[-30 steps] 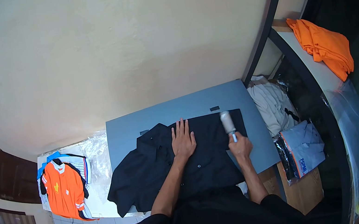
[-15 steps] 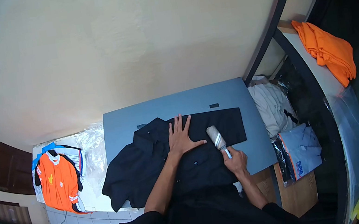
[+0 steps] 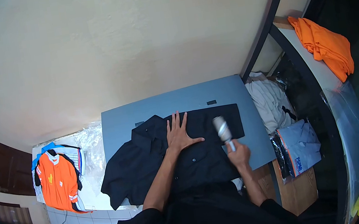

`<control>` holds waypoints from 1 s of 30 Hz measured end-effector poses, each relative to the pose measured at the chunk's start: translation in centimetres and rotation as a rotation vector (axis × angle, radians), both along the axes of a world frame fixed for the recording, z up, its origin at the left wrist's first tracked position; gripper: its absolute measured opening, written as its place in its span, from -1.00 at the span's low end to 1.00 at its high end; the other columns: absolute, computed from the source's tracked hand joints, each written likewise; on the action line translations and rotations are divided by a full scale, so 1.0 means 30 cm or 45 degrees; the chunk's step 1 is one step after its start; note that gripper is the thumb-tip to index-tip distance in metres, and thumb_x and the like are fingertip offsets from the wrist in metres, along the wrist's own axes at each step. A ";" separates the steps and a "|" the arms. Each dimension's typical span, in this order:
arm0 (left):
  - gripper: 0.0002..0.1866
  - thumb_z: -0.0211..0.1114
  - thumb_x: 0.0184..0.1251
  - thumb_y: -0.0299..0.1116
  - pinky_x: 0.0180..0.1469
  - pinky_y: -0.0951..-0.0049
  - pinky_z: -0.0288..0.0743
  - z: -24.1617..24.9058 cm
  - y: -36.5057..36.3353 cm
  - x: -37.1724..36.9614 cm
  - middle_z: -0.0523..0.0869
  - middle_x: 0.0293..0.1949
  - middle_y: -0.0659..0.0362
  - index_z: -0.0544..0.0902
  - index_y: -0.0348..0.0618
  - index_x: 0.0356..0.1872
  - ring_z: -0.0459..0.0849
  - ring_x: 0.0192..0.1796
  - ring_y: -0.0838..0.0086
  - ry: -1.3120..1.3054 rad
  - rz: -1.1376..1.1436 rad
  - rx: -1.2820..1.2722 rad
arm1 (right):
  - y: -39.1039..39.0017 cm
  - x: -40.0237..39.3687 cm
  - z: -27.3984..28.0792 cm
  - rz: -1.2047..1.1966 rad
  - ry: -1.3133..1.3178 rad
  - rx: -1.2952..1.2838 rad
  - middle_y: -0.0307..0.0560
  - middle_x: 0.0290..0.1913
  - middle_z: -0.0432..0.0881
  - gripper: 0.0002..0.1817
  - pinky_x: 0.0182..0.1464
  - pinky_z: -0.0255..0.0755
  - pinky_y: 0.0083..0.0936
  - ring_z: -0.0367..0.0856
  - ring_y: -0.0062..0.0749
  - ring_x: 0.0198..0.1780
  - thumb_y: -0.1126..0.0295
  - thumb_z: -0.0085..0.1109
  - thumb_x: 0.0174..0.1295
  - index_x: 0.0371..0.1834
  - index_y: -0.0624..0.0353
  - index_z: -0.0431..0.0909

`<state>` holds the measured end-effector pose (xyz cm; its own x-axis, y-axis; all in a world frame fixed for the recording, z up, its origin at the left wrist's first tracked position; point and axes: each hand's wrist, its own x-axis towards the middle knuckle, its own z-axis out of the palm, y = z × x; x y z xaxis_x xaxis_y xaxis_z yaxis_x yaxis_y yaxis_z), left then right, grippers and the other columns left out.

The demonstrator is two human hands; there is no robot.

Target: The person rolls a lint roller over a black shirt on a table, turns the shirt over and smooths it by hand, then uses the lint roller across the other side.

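Observation:
A black buttoned shirt [image 3: 127,167] lies spread over the blue-grey tabletop [image 3: 173,99], its collar toward the upper left. My left hand [image 3: 178,133] rests flat on the cloth, fingers spread and thumb out to the right. In my right hand [image 3: 238,152] is the handle of a lint roller [image 3: 222,128]. The roller's pale head, slightly blurred, overlaps the right part of the shirt. Between my two hands a small button [image 3: 193,160] shows on the fabric.
Orange and blue jerseys [image 3: 56,180] lie on a white surface at left, beside clear plastic [image 3: 91,144]. Right of the table are pale cloth [image 3: 269,102] and a bagged grey shirt [image 3: 300,147]. Folded orange cloth [image 3: 324,47] sits on a shelf behind a dark frame [image 3: 309,72].
My right hand and the lint roller have shifted a little right and upward over the shirt. My left hand keeps its place on the cloth. The whole view has tilted slightly.

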<state>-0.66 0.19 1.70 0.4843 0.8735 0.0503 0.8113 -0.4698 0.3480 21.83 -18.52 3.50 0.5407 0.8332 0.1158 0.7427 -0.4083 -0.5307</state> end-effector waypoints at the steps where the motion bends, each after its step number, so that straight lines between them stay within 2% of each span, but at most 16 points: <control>1: 0.68 0.40 -0.28 0.86 0.79 -0.24 -0.23 -0.005 0.000 0.000 -0.07 0.84 -0.17 0.07 -0.05 0.84 -0.18 0.87 -0.04 -0.002 0.000 0.006 | -0.012 -0.050 0.001 0.089 -0.002 -0.001 0.24 -0.32 0.82 -0.65 -0.13 0.64 0.18 0.80 0.41 -0.18 0.02 0.36 0.46 -0.21 0.09 0.78; 2: 0.68 0.40 -0.28 0.86 0.80 -0.23 -0.24 -0.010 0.003 -0.001 -0.07 0.83 -0.17 0.07 -0.06 0.83 -0.17 0.87 -0.03 -0.005 -0.002 0.013 | -0.019 -0.073 0.003 0.175 -0.004 -0.002 0.22 -0.33 0.82 -0.65 -0.13 0.65 0.18 0.80 0.41 -0.19 0.00 0.36 0.45 -0.22 0.07 0.78; 5: 0.68 0.39 -0.28 0.86 0.80 -0.23 -0.25 -0.009 0.002 0.003 -0.06 0.83 -0.17 0.08 -0.10 0.83 -0.17 0.87 -0.02 -0.001 -0.002 0.015 | -0.025 -0.070 0.004 0.139 0.026 -0.041 0.26 -0.31 0.81 -0.65 -0.15 0.60 0.24 0.78 0.42 -0.20 0.02 0.36 0.45 -0.20 0.10 0.79; 8: 0.69 0.37 -0.27 0.87 0.80 -0.22 -0.26 -0.001 -0.002 -0.001 -0.06 0.83 -0.18 0.08 -0.12 0.83 -0.17 0.87 -0.02 0.010 0.003 0.001 | -0.002 0.020 0.026 -0.118 -0.044 -0.139 0.27 -0.28 0.82 -0.64 -0.13 0.60 0.26 0.78 0.45 -0.18 0.00 0.34 0.46 -0.19 0.09 0.81; 11: 0.68 0.36 -0.26 0.88 0.80 -0.21 -0.26 0.006 0.001 0.005 -0.06 0.83 -0.17 0.08 -0.12 0.82 -0.18 0.87 -0.02 0.016 0.002 -0.013 | 0.013 0.150 -0.009 -0.315 -0.104 -0.093 0.27 -0.26 0.82 -0.63 -0.13 0.59 0.26 0.77 0.47 -0.17 0.00 0.33 0.46 -0.19 0.10 0.80; 14: 0.68 0.37 -0.26 0.88 0.80 -0.20 -0.26 0.018 -0.006 0.005 -0.06 0.83 -0.17 0.08 -0.13 0.82 -0.20 0.87 -0.01 0.038 0.001 -0.041 | 0.040 0.150 0.024 -0.380 -0.080 -0.026 0.28 -0.32 0.82 -0.64 -0.12 0.61 0.25 0.80 0.44 -0.18 0.01 0.30 0.49 -0.19 0.09 0.79; 18: 0.69 0.39 -0.26 0.86 0.80 -0.20 -0.26 0.008 -0.004 0.001 -0.07 0.84 -0.15 0.06 -0.13 0.83 -0.22 0.87 0.01 -0.004 0.007 -0.004 | 0.059 -0.004 0.031 -0.089 -0.010 -0.017 0.24 -0.32 0.83 -0.65 -0.14 0.63 0.23 0.81 0.40 -0.21 -0.01 0.33 0.47 -0.17 0.06 0.77; 20: 0.70 0.40 -0.27 0.86 0.80 -0.20 -0.25 -0.021 0.006 -0.007 -0.07 0.84 -0.15 0.04 -0.14 0.83 -0.21 0.87 0.01 0.002 0.003 0.011 | 0.053 -0.109 0.060 0.103 0.011 -0.119 0.21 -0.33 0.83 -0.64 -0.13 0.65 0.21 0.82 0.37 -0.21 -0.03 0.35 0.45 -0.17 0.05 0.77; 22: 0.71 0.40 -0.27 0.86 0.81 -0.20 -0.25 -0.013 0.009 0.003 -0.07 0.84 -0.14 0.04 -0.16 0.83 -0.20 0.87 0.02 0.010 -0.005 0.006 | 0.051 -0.142 0.012 0.180 0.000 -0.157 0.20 -0.33 0.83 -0.64 -0.12 0.66 0.21 0.83 0.36 -0.20 -0.04 0.36 0.44 -0.17 0.05 0.78; 23: 0.71 0.40 -0.27 0.86 0.81 -0.19 -0.25 -0.012 0.008 0.005 -0.07 0.84 -0.14 0.03 -0.17 0.83 -0.20 0.87 0.02 0.019 0.001 -0.007 | 0.051 -0.128 -0.005 0.163 0.023 -0.107 0.20 -0.31 0.84 -0.62 -0.12 0.65 0.24 0.83 0.37 -0.19 -0.05 0.34 0.45 -0.16 0.05 0.79; 26: 0.72 0.40 -0.27 0.86 0.81 -0.19 -0.26 0.008 -0.003 0.000 -0.06 0.84 -0.15 0.03 -0.19 0.82 -0.19 0.87 0.02 0.024 0.014 -0.022 | 0.068 -0.055 0.021 -0.062 -0.083 -0.227 0.22 -0.29 0.85 -0.63 -0.12 0.65 0.25 0.84 0.37 -0.18 -0.04 0.31 0.47 -0.15 0.05 0.80; 30: 0.73 0.37 -0.30 0.88 0.82 -0.14 -0.29 0.001 -0.001 0.002 -0.05 0.84 -0.14 0.07 -0.21 0.81 -0.20 0.88 0.06 0.004 0.023 -0.022 | 0.075 0.087 0.029 -0.337 -0.119 -0.109 0.26 -0.27 0.84 -0.62 -0.09 0.63 0.27 0.82 0.40 -0.15 0.01 0.30 0.49 -0.17 0.13 0.82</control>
<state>-0.59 0.17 1.74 0.4684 0.8829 0.0335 0.8207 -0.4489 0.3535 24.43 -16.29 4.38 0.7311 0.6733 0.1104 0.6482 -0.6349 -0.4204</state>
